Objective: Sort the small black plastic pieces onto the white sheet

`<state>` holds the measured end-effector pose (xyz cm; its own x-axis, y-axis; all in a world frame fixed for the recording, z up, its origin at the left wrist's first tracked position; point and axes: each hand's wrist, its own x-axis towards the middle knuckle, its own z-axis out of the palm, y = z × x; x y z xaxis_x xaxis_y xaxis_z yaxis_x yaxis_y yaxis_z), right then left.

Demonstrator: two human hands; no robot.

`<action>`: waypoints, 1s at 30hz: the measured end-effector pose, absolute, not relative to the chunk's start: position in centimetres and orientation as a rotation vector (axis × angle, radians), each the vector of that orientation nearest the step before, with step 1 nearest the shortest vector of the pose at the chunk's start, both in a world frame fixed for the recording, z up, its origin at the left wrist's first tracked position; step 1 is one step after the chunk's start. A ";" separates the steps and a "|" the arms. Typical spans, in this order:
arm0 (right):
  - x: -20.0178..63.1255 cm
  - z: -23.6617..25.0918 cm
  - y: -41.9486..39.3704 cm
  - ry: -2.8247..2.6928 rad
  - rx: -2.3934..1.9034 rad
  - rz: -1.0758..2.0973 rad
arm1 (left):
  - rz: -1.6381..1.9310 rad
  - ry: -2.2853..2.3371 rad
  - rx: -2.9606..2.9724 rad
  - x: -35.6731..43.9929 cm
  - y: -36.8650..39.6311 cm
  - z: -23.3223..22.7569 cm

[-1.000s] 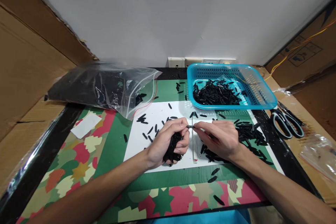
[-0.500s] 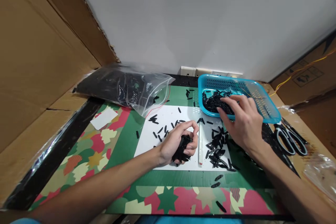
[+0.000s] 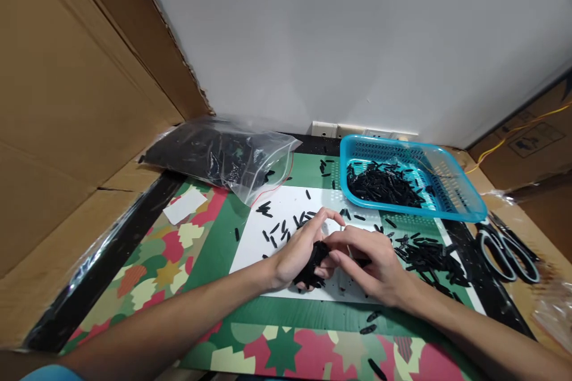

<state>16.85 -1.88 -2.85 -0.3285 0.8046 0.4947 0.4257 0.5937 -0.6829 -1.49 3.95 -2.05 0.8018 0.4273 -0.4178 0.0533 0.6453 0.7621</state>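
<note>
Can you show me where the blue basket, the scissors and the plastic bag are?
basket (image 3: 465,209): head view, front rim.
scissors (image 3: 496,253): head view, handle loop.
bag (image 3: 214,155): head view, middle of its clear side.

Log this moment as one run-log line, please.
left hand: cupping handful of black pieces | right hand: fingertips at that handful | blue basket: holds black pieces | scissors: right of mat

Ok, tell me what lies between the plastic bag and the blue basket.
Head view: green mat with a few loose black pieces scattered near the basket; bag lies left.
</note>
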 end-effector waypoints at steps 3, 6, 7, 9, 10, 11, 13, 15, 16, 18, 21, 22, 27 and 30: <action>16.6 -2.7 -2.2 -1.823 -1.022 0.647 | 0.227 0.651 0.892 -1.2 3.8 -1.7; 16.5 -2.7 -2.2 -1.758 -1.032 0.668 | 0.239 0.639 0.915 -0.9 3.5 -1.5; 16.5 -2.7 -2.1 -1.759 -1.045 0.694 | 0.246 0.633 0.930 -0.8 3.5 -1.4; 16.5 -2.6 -2.0 -1.783 -1.075 0.783 | 0.255 0.638 0.965 -0.7 3.4 -1.3; 16.6 -2.6 -1.9 -1.795 -1.077 0.830 | 0.255 0.642 0.980 -0.7 3.4 -1.3; 16.7 -2.6 -1.9 -1.807 -1.068 0.868 | 0.258 0.642 0.991 -0.7 3.4 -1.2; 16.9 -2.5 -1.8 -1.817 -1.054 0.923 | 0.255 0.619 0.987 -0.7 3.4 -1.2; 17.2 -2.4 -1.8 -1.809 -1.075 0.960 | 0.263 0.584 0.950 -0.6 3.4 -1.1; 17.3 -2.3 -1.8 -1.809 -1.096 0.974 | 0.266 0.576 0.929 -0.6 3.4 -1.2; 17.5 -2.3 -1.7 -1.816 -1.130 0.973 | 0.258 0.581 0.898 -0.7 3.5 -1.3; 17.6 -2.5 -1.7 -1.802 -1.126 0.902 | 0.178 0.608 0.882 -0.9 3.7 -1.5; 17.6 -2.6 -1.7 -1.786 -1.115 0.873 | 0.153 0.611 0.876 -1.0 3.7 -1.6; 18.2 -3.2 -1.4 -1.798 -1.038 0.598 | 0.149 0.617 0.801 -1.4 4.2 -1.6; 19.3 -3.1 -1.1 -1.924 -0.973 0.288 | 0.190 0.611 0.738 -1.5 4.4 -1.6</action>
<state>19.27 -1.06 -3.14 -0.2543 0.7292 0.6353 0.5114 0.6589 -0.5516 -1.48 4.38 -1.63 0.8112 0.3690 -0.4537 0.0472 0.7319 0.6797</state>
